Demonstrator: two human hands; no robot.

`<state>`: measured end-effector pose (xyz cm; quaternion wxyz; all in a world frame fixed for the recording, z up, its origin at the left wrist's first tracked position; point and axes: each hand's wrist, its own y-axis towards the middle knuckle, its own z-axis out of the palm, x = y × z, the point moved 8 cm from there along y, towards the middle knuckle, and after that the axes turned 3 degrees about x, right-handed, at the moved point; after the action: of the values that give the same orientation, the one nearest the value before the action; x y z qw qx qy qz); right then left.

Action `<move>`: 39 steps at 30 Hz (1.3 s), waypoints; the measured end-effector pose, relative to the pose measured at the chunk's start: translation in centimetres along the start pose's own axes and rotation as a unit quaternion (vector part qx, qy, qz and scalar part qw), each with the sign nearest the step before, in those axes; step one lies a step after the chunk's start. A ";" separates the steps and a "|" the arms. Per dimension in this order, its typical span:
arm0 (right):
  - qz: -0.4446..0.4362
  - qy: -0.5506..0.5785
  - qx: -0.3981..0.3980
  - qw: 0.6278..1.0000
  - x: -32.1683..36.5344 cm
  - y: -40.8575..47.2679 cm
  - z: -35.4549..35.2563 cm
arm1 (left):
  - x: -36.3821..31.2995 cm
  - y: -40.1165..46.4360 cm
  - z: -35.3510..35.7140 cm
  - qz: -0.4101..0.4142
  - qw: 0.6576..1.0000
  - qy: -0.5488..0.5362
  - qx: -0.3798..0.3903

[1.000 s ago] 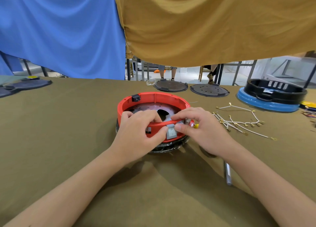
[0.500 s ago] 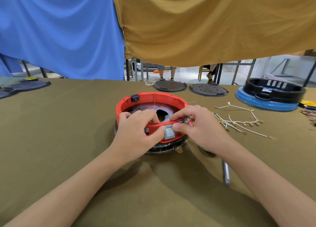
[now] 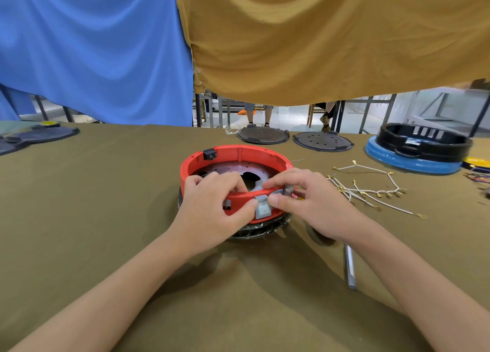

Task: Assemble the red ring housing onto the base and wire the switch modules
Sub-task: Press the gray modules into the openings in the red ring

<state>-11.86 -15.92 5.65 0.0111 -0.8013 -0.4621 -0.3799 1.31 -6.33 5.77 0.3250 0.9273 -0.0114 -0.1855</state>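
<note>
The red ring housing sits on a dark round base at the middle of the table. A grey rocker switch module is set in the ring's near wall. My left hand grips the near rim, fingers curled over it and thumb against the switch. My right hand pinches the rim and switch from the right, index finger over the top edge. A second grey switch module shows between my right fingers. A small black module sits on the ring's far left wall.
White wires with brass terminals lie to the right. A grey metal tool lies near my right forearm. Two dark round plates rest at the back, a black ring on a blue base at far right, dark plates at far left.
Both hands stay on the ring's near wall around the grey switch. The yellow piece seen by my right fingers a second ago is now mostly hidden.
</note>
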 end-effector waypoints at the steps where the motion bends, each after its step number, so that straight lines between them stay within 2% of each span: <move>1: 0.001 0.009 0.004 1.000 -0.1 0.0 0.0 | 0.0 0.0 0.0 0.000 1.000 -0.001 0.000; 9: 0.009 0.006 -0.029 1.000 -0.2 0.3 -0.2 | 0.0 -0.1 0.0 -0.001 1.000 0.005 0.008; 16: 0.007 -0.045 -0.041 0.998 0.3 0.5 -0.4 | 0.2 0.2 0.2 -0.009 1.000 -0.010 0.015; 26: -0.021 -0.069 -0.002 0.997 0.4 0.1 0.1 | 0.4 0.0 0.2 0.007 1.000 -0.016 0.025; 39: -0.021 -0.079 -0.059 0.995 1.5 0.5 -0.1 | 0.6 0.4 0.5 -0.001 0.999 0.000 0.032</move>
<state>-11.11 -15.18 6.81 -0.0810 -0.8184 -0.4546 -0.3419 1.72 -7.06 5.41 0.2950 0.9371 -0.0163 -0.1859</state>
